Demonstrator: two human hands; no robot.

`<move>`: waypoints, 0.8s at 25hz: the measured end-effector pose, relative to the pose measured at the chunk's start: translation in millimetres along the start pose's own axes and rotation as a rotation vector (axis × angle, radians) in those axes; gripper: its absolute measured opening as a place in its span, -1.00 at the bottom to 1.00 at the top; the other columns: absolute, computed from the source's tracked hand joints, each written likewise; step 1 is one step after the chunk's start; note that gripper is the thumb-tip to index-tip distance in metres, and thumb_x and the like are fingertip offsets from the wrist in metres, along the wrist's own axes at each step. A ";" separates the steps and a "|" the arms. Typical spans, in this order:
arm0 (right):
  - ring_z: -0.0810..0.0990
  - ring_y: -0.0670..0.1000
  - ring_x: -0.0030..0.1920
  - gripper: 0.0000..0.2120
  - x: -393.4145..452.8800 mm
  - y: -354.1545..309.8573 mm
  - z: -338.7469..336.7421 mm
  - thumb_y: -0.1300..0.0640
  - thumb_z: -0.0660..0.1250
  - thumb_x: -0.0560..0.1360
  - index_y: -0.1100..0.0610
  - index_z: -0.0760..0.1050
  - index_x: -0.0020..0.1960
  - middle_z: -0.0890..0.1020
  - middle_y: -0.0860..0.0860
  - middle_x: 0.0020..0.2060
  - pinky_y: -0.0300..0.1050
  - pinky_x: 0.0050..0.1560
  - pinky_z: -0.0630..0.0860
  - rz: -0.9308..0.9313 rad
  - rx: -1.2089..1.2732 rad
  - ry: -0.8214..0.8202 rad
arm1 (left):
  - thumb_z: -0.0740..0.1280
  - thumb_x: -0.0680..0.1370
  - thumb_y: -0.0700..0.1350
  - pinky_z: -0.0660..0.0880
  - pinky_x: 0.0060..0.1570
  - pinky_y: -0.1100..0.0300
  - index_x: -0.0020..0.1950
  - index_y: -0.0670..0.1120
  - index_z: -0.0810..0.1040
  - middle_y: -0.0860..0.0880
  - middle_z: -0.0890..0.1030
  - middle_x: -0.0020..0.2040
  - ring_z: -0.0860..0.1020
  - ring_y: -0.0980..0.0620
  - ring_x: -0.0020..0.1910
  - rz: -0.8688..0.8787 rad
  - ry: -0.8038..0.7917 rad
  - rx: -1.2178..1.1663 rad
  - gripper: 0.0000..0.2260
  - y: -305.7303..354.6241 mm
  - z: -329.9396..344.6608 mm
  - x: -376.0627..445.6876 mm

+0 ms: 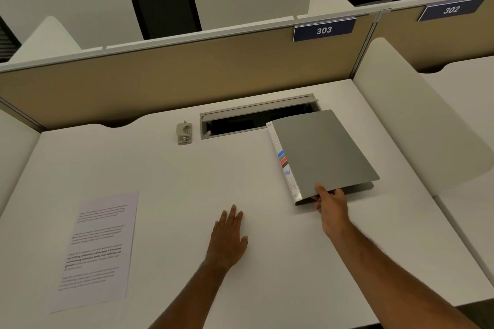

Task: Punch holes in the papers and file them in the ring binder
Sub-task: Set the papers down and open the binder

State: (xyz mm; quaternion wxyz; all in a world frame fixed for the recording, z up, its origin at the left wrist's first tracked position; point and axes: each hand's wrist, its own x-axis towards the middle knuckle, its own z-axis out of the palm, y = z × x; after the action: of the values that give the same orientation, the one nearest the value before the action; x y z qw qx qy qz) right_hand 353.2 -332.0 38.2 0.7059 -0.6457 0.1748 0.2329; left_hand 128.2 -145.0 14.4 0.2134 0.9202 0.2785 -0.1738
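A grey ring binder [320,152] lies closed on the right part of the white desk [213,176], its labelled spine facing left. My right hand [330,203] grips the binder's near edge, thumb on top of the cover and fingers under it. My left hand [228,238] rests flat on the desk at the centre, fingers straight, holding nothing. A printed sheet of paper [99,248] lies at the near left. A small beige hole punch [184,133] stands at the back, left of the cable slot.
An open cable slot [256,117] with a raised grey lid sits at the back of the desk. A tan partition [173,72] with sign 303 closes the back, and a white divider [417,120] stands at the right. Black chairs stand beyond the partition.
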 end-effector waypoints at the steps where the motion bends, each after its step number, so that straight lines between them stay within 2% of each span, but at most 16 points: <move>1: 0.63 0.00 -0.16 -0.64 -4.2 -1.9 0.7 0.16 0.42 0.57 0.10 0.46 0.33 0.65 0.09 0.07 -0.20 -0.29 0.49 -0.039 -0.026 -0.023 | 0.19 0.68 0.06 -0.10 0.61 0.02 0.68 -0.01 -0.03 0.02 -0.18 0.68 -0.15 -0.05 0.66 0.004 -0.003 -0.013 -0.36 -0.7 -1.4 -0.7; 3: 0.65 0.00 -0.21 -0.66 -10.3 -3.7 1.7 0.19 0.41 0.57 0.11 0.48 0.32 0.68 0.08 0.05 -0.28 -0.31 0.53 -0.128 -0.125 -0.059 | 0.20 0.67 0.06 -0.07 0.61 0.04 0.68 0.00 0.01 0.04 -0.14 0.69 -0.12 -0.03 0.67 0.009 -0.004 -0.043 -0.36 -2.9 -3.6 -1.3; 5: 0.70 0.03 -0.23 -0.68 -16.6 -5.1 3.0 0.18 0.42 0.56 0.14 0.50 0.29 0.70 0.10 0.04 -0.26 -0.28 0.58 -0.200 -0.225 -0.090 | 0.21 0.67 0.07 -0.03 0.60 0.08 0.68 0.00 0.03 0.05 -0.10 0.69 -0.09 -0.01 0.67 0.003 0.002 -0.087 -0.37 -5.5 -4.3 -1.7; 9: 0.74 0.05 -0.18 -0.67 -32.6 -2.0 5.1 0.16 0.43 0.55 0.14 0.49 0.29 0.70 0.08 0.04 -0.10 -0.16 0.65 -0.297 -0.360 -0.171 | 0.23 0.67 0.08 0.01 0.58 0.12 0.68 0.02 0.05 0.09 -0.03 0.68 -0.05 0.05 0.66 -0.029 0.004 -0.180 -0.37 -9.5 -6.1 -3.2; 12: 0.73 0.02 -0.11 -0.75 -49.7 5.0 11.4 0.11 0.46 0.53 0.09 0.53 0.17 0.71 0.00 -0.04 0.07 0.00 0.67 -0.356 -0.473 -0.222 | 0.25 0.66 0.09 0.04 0.58 0.08 0.67 0.04 0.07 0.10 0.02 0.68 -0.02 0.07 0.66 -0.058 -0.001 -0.253 -0.37 -10.9 -9.1 -4.5; 14: 0.69 -0.03 -0.13 -0.83 -62.6 7.7 16.5 0.10 0.47 0.51 0.09 0.55 0.06 0.70 -0.01 -0.14 -0.04 -0.05 0.63 -0.389 -0.589 -0.245 | 0.27 0.66 0.09 0.07 0.60 0.06 0.67 0.06 0.10 0.10 0.07 0.67 0.03 0.07 0.65 -0.087 0.005 -0.344 -0.37 -12.7 -11.3 -4.9; 17: 0.58 -0.18 -0.31 -0.85 -85.7 7.5 26.0 0.11 0.48 0.50 0.10 0.52 -0.06 0.60 -0.05 -0.32 -0.36 -0.27 0.42 -0.468 -0.761 -0.278 | 0.31 0.64 0.08 0.14 0.58 0.08 0.65 0.06 0.17 0.07 0.19 0.65 0.15 0.06 0.62 -0.120 0.025 -0.489 -0.39 -15.1 -18.9 -9.0; 20: 0.54 -0.27 -0.35 -0.80 -101.3 15.0 31.1 0.13 0.49 0.49 0.07 0.45 -0.14 0.44 -0.16 -0.45 -0.44 -0.36 0.37 -0.547 -0.876 -0.321 | 0.33 0.63 0.10 0.26 0.52 0.09 0.62 0.05 0.24 0.05 0.30 0.60 0.29 0.02 0.57 -0.149 0.050 -0.603 -0.41 -17.5 -28.9 -14.0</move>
State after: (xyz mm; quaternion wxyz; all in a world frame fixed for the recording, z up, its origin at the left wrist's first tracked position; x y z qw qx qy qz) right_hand 259.1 -310.7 84.5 0.4235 -0.8577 -0.2234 0.1875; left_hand 112.7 -123.8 39.9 0.4566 0.7965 0.3892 -0.0757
